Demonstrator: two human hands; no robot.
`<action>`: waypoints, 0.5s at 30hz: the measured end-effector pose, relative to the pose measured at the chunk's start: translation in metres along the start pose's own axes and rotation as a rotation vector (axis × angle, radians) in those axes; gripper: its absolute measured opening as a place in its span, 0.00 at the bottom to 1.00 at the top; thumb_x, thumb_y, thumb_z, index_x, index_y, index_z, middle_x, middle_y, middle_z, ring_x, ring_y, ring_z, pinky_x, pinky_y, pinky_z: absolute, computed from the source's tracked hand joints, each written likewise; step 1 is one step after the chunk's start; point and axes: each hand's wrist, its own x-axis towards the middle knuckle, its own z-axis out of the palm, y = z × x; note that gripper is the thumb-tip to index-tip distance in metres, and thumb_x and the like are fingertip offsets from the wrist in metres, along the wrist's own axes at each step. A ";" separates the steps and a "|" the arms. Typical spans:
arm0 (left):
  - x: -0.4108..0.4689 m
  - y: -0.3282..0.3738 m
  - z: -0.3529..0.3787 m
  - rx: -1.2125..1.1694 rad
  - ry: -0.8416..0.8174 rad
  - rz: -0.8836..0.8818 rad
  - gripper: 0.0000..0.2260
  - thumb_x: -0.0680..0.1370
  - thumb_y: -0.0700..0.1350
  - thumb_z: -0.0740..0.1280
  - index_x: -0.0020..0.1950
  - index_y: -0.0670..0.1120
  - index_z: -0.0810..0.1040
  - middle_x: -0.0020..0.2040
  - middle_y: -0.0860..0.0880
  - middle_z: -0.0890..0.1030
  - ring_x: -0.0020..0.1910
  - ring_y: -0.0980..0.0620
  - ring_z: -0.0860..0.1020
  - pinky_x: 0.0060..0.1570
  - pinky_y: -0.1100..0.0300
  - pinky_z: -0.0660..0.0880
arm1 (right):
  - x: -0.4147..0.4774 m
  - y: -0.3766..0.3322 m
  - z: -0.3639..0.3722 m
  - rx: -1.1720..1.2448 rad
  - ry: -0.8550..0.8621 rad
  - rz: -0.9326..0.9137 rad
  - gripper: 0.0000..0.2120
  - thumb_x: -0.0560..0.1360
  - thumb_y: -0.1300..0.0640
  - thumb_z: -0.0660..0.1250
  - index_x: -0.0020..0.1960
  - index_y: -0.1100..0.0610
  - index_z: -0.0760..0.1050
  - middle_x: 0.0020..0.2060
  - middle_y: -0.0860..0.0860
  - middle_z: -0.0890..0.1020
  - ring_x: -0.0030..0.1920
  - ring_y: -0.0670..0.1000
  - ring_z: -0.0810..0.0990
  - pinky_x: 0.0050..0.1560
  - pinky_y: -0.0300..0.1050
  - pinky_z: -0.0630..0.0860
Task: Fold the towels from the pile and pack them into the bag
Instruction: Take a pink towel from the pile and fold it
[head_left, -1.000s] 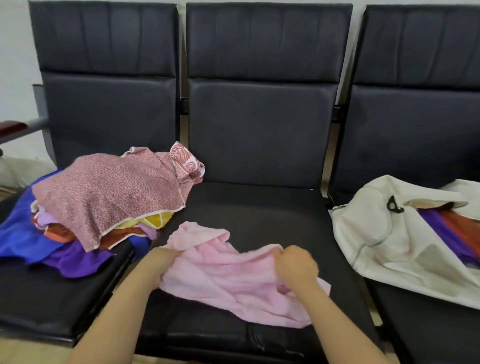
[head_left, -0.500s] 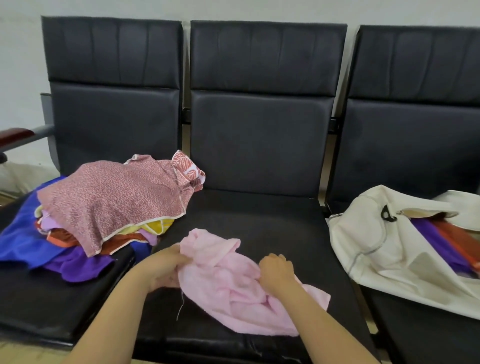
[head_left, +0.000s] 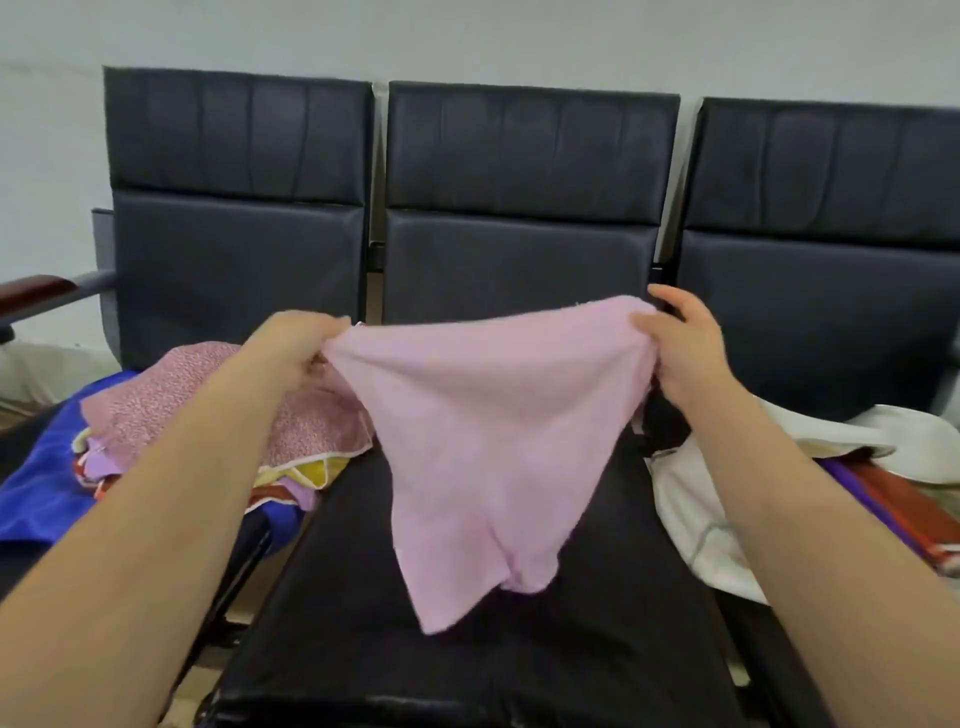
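A pink towel hangs in the air over the middle seat, stretched between my two hands. My left hand pinches its upper left corner. My right hand grips its upper right corner. The towel's lower part droops to a point just above the seat. A pile of towels in pink print, blue, purple and yellow lies on the left seat. An off-white bag lies open on the right seat with purple and red cloth inside.
Three black padded seats stand in a row against a pale wall. A wooden armrest sticks out at the far left. Gaps with metal frame separate the seats.
Both hands lifted the pink towel off the middle seat and pulled it apart, so it now hangs spread out. The view has tilted up.
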 end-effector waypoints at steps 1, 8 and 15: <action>0.003 0.015 -0.001 0.017 0.024 0.102 0.04 0.79 0.40 0.64 0.44 0.44 0.74 0.34 0.47 0.70 0.32 0.51 0.70 0.28 0.62 0.70 | 0.004 -0.017 -0.007 0.002 0.003 -0.027 0.12 0.73 0.60 0.69 0.52 0.46 0.79 0.57 0.50 0.79 0.57 0.52 0.77 0.59 0.51 0.76; -0.005 0.064 -0.004 0.007 -0.078 0.314 0.05 0.79 0.38 0.64 0.46 0.44 0.79 0.38 0.48 0.80 0.37 0.53 0.76 0.33 0.61 0.75 | 0.006 -0.070 -0.042 0.101 -0.109 -0.025 0.09 0.76 0.64 0.68 0.52 0.53 0.81 0.53 0.54 0.82 0.53 0.52 0.81 0.54 0.46 0.79; -0.023 0.085 -0.024 0.057 -0.301 0.357 0.11 0.77 0.31 0.64 0.54 0.44 0.78 0.49 0.47 0.80 0.44 0.55 0.79 0.38 0.67 0.79 | 0.001 -0.090 -0.070 -0.355 -0.046 -0.135 0.06 0.75 0.60 0.70 0.51 0.52 0.81 0.51 0.51 0.82 0.53 0.51 0.80 0.55 0.48 0.79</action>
